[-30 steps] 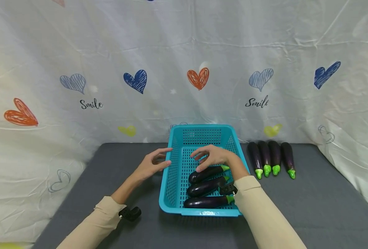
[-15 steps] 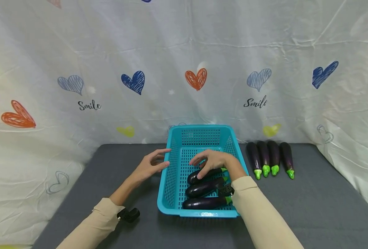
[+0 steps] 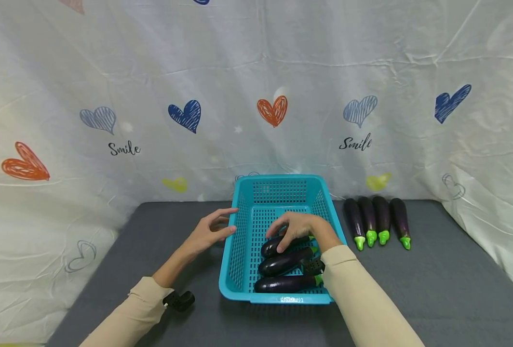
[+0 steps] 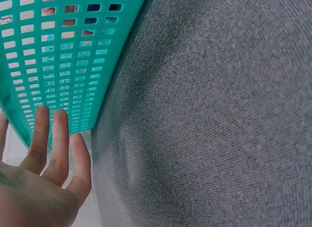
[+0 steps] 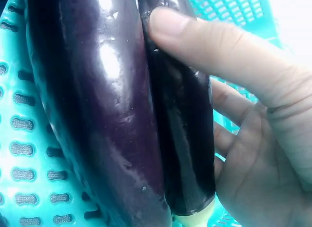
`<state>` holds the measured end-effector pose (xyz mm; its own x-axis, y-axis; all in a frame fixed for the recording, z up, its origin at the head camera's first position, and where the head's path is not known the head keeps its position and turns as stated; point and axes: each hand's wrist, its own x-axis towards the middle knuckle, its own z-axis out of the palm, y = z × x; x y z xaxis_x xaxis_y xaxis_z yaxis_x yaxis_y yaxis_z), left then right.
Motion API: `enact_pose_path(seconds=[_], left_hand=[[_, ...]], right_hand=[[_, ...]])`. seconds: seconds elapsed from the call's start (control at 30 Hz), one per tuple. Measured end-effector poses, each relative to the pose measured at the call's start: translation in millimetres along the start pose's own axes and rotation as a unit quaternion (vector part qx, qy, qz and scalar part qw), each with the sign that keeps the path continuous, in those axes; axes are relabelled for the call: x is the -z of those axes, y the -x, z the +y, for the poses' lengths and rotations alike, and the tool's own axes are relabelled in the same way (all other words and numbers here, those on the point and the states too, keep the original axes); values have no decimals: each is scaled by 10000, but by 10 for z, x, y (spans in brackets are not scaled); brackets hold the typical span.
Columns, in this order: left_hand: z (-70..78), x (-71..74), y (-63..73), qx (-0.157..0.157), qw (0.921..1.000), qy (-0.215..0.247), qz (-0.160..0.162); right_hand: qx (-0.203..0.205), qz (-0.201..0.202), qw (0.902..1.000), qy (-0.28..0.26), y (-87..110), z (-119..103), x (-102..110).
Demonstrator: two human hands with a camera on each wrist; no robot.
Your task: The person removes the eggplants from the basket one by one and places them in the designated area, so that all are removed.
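Observation:
Three dark purple eggplants lie crosswise in the near half of a turquoise basket point(image 3: 228, 270), green stems to the right. My right hand point(image 3: 297, 225) grips the farthest eggplant point(image 3: 268, 248), thumb on its near side and fingers over its far side. In the right wrist view the thumb point(image 5: 214, 41) presses this eggplant point(image 5: 183, 139) right beside the middle eggplant point(image 5: 107, 100). The nearest eggplant point(image 3: 282, 284) lies along the front wall. My left hand point(image 3: 206, 229) is at the basket's left rim, fingers spread and holding nothing; the left wrist view shows its fingers point(image 4: 59, 144) outside the wall.
Several more eggplants point(image 3: 382, 217) stand in a row on the grey cloth point(image 3: 434, 289), right of the basket, green stems toward me. Behind the table hangs a pale curtain point(image 3: 230, 62) with printed hearts. Each wrist wears a small black camera point(image 3: 180, 301).
My right hand has come down from above the farthest eggplant and closed its thumb and fingers around it. The left hand has stayed at the rim. The head view has shifted slightly.

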<state>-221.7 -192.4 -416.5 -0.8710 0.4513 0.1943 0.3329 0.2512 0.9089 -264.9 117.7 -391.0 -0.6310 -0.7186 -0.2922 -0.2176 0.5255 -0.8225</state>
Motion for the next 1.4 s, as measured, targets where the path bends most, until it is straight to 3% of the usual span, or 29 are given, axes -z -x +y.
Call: enact_pose_path(seconds=[0.43, 0.67, 0.97, 1.4], left_hand=[[-24, 14, -5, -161, 9998, 20, -73], [-8, 15, 7, -141, 9999, -23, -19], [-10, 9, -16, -98, 9999, 0, -71], [5, 15, -9, -207, 9997, 81, -137]], right_hand=[[165, 253, 9995, -29, 6, -36, -3], [761, 685, 9947, -28, -24, -90, 10], [1451, 1440, 9787, -170, -35, -222, 62], [1255, 2284, 9646, -405, -8, -364, 85]])
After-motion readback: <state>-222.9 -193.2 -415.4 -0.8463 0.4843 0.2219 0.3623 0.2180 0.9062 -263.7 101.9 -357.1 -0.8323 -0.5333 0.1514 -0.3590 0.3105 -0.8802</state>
